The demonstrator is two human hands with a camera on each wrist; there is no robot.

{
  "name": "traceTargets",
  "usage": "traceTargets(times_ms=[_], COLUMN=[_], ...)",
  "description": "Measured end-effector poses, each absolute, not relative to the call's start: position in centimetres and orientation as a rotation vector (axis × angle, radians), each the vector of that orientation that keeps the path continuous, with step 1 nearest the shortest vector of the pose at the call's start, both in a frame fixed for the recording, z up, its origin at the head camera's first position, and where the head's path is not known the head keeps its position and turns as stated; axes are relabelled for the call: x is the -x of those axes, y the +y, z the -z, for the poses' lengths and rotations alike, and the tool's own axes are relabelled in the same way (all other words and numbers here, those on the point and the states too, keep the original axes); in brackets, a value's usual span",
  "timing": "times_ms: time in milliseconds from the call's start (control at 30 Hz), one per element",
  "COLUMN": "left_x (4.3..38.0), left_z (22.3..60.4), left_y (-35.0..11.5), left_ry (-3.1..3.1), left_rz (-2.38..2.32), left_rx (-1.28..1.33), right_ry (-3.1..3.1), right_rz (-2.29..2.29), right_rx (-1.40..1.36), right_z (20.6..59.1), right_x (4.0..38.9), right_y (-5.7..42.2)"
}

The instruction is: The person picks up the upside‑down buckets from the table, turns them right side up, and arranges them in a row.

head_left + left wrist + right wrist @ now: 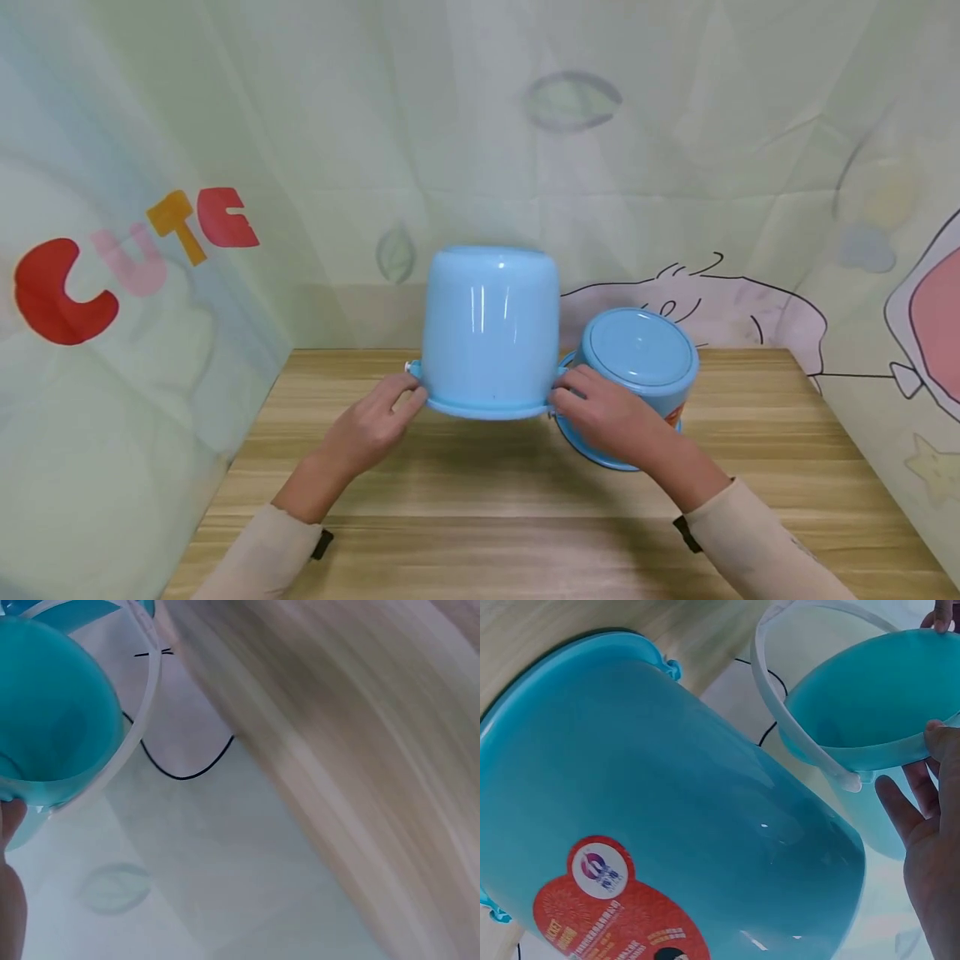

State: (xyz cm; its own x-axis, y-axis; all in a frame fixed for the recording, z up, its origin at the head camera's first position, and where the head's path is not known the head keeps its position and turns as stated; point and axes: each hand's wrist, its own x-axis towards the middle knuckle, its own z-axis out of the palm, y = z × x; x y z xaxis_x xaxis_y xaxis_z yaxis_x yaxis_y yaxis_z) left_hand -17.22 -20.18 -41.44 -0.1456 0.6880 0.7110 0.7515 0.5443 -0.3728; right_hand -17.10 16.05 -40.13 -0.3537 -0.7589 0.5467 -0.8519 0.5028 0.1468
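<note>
A light blue plastic bucket [491, 333] is held upside down above the table, its rim facing down and its base up. My left hand [372, 422] grips the rim at the left side, by the handle lug. On the opposite side my right hand [607, 417] pinches the rim between thumb and fingers. The right wrist view shows the held bucket's open inside [877, 694] and its white handle [784, 712] hanging loose. Close behind the right hand, a second blue bucket [641, 350] stands upside down on the table; its red label [622, 907] shows in the right wrist view.
The wood-grain table [480, 533] lies under both buckets. A pale printed curtain [337, 167] rises behind the table's back edge and along both sides, with coloured letters on the left and a cartoon drawing on the right.
</note>
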Motion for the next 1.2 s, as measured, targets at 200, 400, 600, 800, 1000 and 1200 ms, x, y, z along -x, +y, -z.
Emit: traceTargets(times_ms=[200,400,600,800,1000,1200], left_x=[16.8,16.6,16.4,16.5,16.6,16.5], left_z=[40.5,40.4,40.0,39.5,38.7,37.9], left_y=[-19.8,-20.0,-19.8,-19.4,-19.0,-18.7], left_ry=[-1.830,-1.849,-1.861,-1.851,-1.860,-1.870], left_rz=[0.143,0.155,0.214,0.253,0.286,0.317], left_rx=[1.152,1.120,1.104,1.088,1.052,1.039], right_ry=[-2.182,-2.148,-2.194,-2.220,-2.291,-2.373], right_rz=[-0.249,-0.306,-0.356,-0.394,-0.472,-0.486], right_rx=[-1.311,-1.285,-1.254,-1.211,-1.157,-1.124], right_z=[39.7,39.8,39.4,38.9,38.0,36.9], right_x=[17.1,17.3,17.1,17.2,17.2,17.3], right_y=[15.9,15.6,15.6,15.7,15.8,15.8])
